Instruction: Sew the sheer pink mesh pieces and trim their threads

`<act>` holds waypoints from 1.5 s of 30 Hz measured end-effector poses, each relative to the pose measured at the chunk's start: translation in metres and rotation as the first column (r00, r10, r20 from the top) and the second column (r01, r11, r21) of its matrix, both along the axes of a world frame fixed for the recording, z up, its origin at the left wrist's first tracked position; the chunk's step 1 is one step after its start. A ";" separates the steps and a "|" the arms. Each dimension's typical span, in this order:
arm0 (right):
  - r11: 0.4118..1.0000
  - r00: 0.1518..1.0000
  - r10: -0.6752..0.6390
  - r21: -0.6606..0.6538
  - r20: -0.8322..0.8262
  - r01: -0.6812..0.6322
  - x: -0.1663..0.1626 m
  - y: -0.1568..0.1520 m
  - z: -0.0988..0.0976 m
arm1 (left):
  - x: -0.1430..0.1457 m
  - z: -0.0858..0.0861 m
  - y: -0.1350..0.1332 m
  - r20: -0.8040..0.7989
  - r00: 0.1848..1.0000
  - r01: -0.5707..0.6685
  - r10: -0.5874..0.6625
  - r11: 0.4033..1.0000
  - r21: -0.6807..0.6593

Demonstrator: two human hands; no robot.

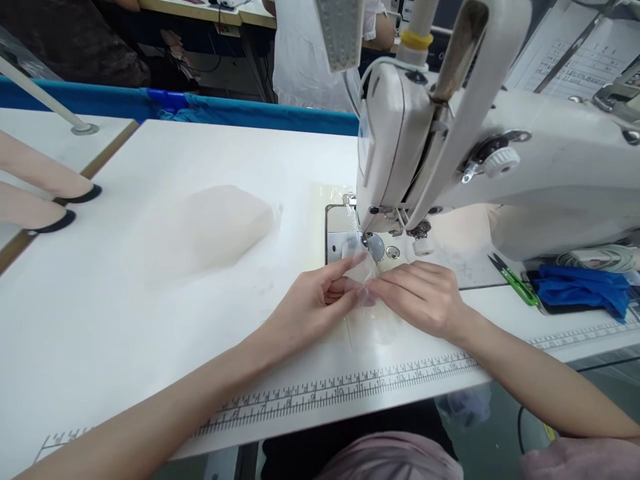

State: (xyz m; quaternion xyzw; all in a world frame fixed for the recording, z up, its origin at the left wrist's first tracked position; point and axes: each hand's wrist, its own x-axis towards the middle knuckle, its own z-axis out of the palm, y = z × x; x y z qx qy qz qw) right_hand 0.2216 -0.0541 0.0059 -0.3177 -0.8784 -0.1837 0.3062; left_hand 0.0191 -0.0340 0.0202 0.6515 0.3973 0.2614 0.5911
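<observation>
A small piece of sheer, near-transparent fabric (361, 270) lies on the white table just in front of the needle plate (376, 247) of a white sewing machine (450, 153). My left hand (315, 303) pinches the left part of the fabric, with its index finger stretched toward the presser foot. My right hand (425, 297) lies over the fabric's right part, its fingertips pressed together on it and meeting the left hand's fingers.
A stack of pale sheer fabric pieces (210, 230) lies to the left on the white table (125, 320). Green thread snips (515, 283) and blue cloth (580, 290) lie at right. A printed ruler (350, 387) runs along the front edge. Two pale forms with black tips (60, 207) lie far left.
</observation>
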 end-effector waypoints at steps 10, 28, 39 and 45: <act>0.996 0.995 0.048 0.076 0.089 -0.055 0.000 0.001 0.006 | 0.000 -0.001 0.001 0.032 0.999 0.014 -0.012 0.996 -0.085; 0.980 0.974 0.060 0.172 0.217 -0.099 0.001 -0.001 0.006 | 0.001 -0.006 0.004 0.036 0.999 0.020 -0.014 0.988 -0.153; 0.983 0.985 0.044 0.171 0.168 -0.073 0.000 0.000 0.004 | -0.001 -0.004 0.007 -0.028 0.997 0.066 -0.070 0.992 -0.106; 0.979 0.971 0.068 0.174 0.230 -0.110 0.000 -0.002 0.006 | 0.000 -0.005 0.007 -0.025 0.997 0.073 -0.077 0.990 -0.124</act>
